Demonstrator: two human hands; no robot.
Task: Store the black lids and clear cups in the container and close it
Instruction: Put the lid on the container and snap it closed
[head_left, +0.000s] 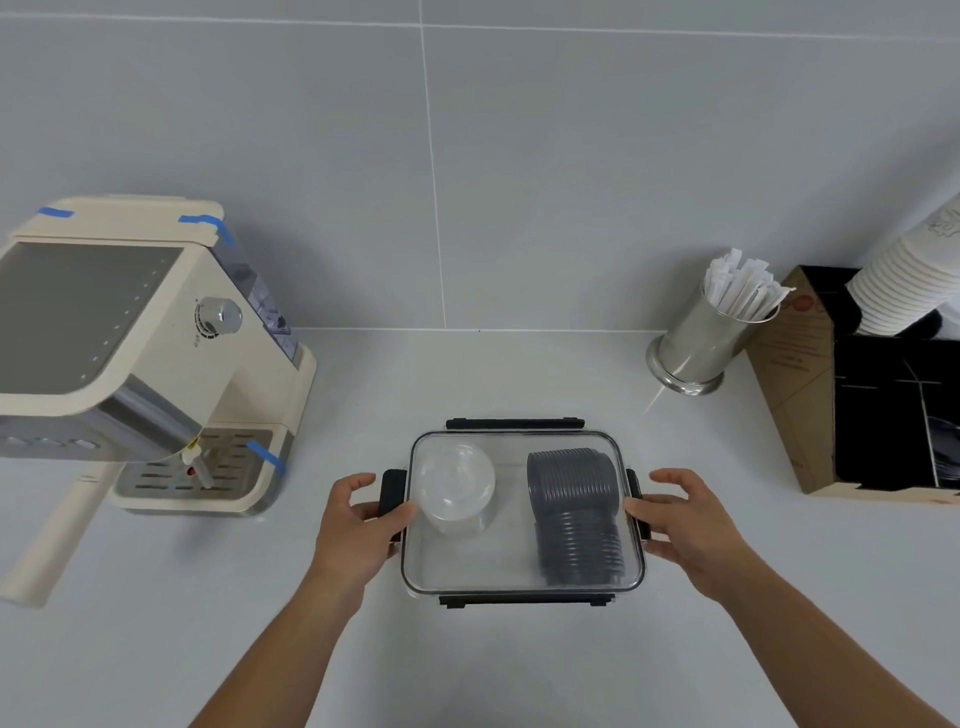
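Container (522, 582), clear, rectangular, lidded, standing on the white counter (467, 374) between two hands.

Contents: stack of clear cups (454, 488) lying on its side in the left half; stack of black lids (574, 512), also on its side, in the right half, presumably laid flat so the transparent lid can sit over them. Left hand (358, 525): fingers loosely curved, thumb against the left side clasp (393, 493), gripping nothing firmly. Right hand (685, 525): fingers spread and relaxed, fingertips at the right side clasp (635, 499); likely both placed to press the side clasps shut. Far clasp (514, 423) and near clasp (524, 601) appear flat; whether any clasp is latched cannot be told. Espresso machine (145, 353) at left is cut off by the frame; the cardboard box (795, 374) at right likewise.
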